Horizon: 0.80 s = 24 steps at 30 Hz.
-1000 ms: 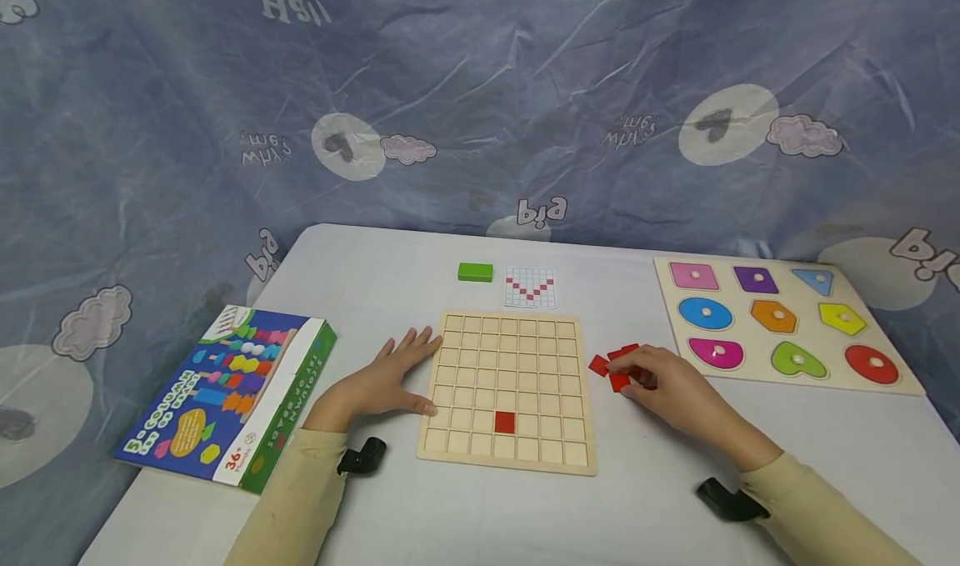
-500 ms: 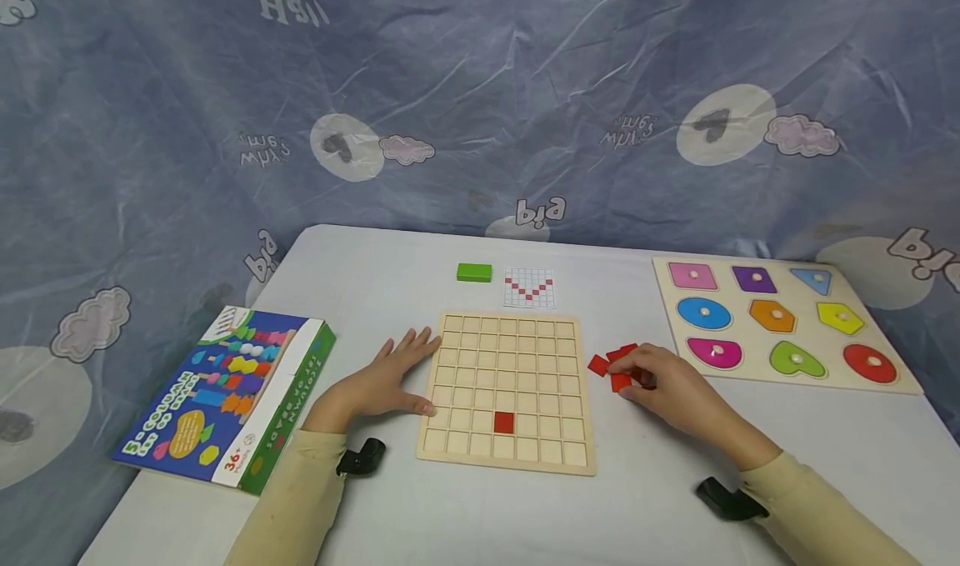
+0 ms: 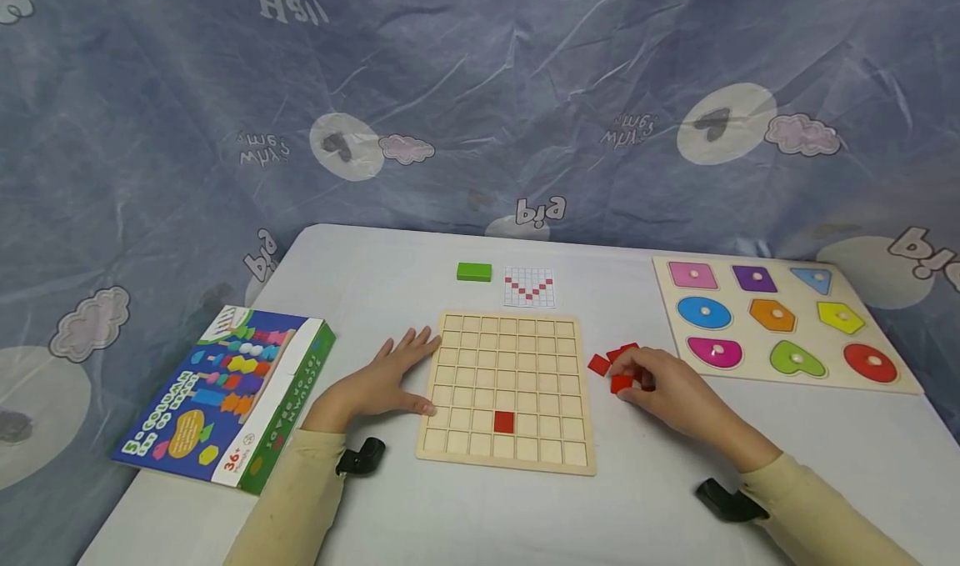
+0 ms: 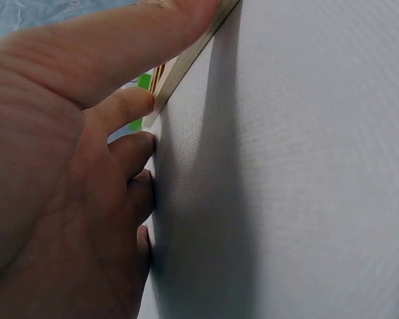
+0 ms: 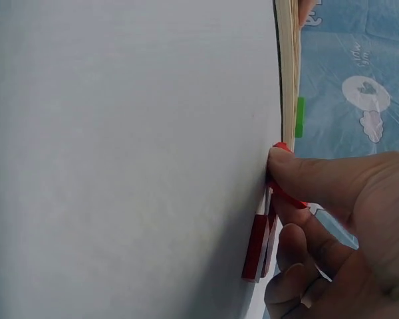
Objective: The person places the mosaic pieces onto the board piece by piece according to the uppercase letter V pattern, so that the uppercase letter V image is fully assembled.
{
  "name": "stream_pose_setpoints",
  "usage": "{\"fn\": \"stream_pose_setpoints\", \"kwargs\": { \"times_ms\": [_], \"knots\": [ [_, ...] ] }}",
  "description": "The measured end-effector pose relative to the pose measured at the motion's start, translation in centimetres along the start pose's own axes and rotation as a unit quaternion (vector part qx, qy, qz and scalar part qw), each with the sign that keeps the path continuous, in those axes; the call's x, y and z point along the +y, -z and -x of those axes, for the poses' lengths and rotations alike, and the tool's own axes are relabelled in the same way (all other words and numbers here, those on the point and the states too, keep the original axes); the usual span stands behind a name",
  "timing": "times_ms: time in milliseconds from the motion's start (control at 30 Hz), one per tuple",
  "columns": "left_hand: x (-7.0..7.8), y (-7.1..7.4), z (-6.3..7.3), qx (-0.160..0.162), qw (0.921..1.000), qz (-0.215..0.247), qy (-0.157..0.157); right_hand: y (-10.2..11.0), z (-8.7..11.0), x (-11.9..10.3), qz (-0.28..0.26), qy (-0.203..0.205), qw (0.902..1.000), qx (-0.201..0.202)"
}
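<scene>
A square-grid wooden board (image 3: 487, 356) lies on the white table, with one red square tile (image 3: 504, 423) in a lower-middle cell. My left hand (image 3: 378, 383) rests at the board's left edge, fingers spread, thumb and fingertips touching the rim; the left wrist view shows the thumb against the wooden edge (image 4: 186, 63). Right of the board, my right hand (image 3: 667, 387) pinches a red tile (image 3: 621, 384) between thumb and index finger. In the right wrist view this tile (image 5: 289, 193) is tilted. Other loose red tiles (image 3: 598, 365) lie beside it, partly hidden by the hand.
Behind the board are a green block (image 3: 474, 272) and a small grid card (image 3: 529, 288) with a red V pattern. A boxed toy set (image 3: 217, 399) lies on the left. To the right lies a knobbed shape puzzle (image 3: 750, 353). A patterned cloth (image 3: 480, 91) hangs behind.
The tile between my right thumb and index finger has shifted and turned slightly, and the fingers have moved a little. My left hand and the board have not moved.
</scene>
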<state>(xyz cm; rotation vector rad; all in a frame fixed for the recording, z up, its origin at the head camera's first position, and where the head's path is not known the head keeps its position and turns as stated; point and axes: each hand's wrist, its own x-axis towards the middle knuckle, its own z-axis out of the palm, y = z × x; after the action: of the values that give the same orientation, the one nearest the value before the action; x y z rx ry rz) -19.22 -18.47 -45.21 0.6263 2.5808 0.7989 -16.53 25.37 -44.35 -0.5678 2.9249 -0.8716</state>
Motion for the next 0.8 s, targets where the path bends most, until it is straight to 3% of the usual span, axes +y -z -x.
{"fn": "stream_pose_setpoints", "kwargs": {
  "times_ms": [367,800],
  "knots": [
    [0.12,0.11,0.01,-0.002,1.0000,0.002,0.004,0.06,0.01,-0.25,0.008,-0.013,0.9999,-0.003],
    [-0.01,0.12,-0.10,-0.005,1.0000,-0.002,0.003,0.14,0.21,-0.33,0.007,0.002,0.9999,0.008]
  ]
}}
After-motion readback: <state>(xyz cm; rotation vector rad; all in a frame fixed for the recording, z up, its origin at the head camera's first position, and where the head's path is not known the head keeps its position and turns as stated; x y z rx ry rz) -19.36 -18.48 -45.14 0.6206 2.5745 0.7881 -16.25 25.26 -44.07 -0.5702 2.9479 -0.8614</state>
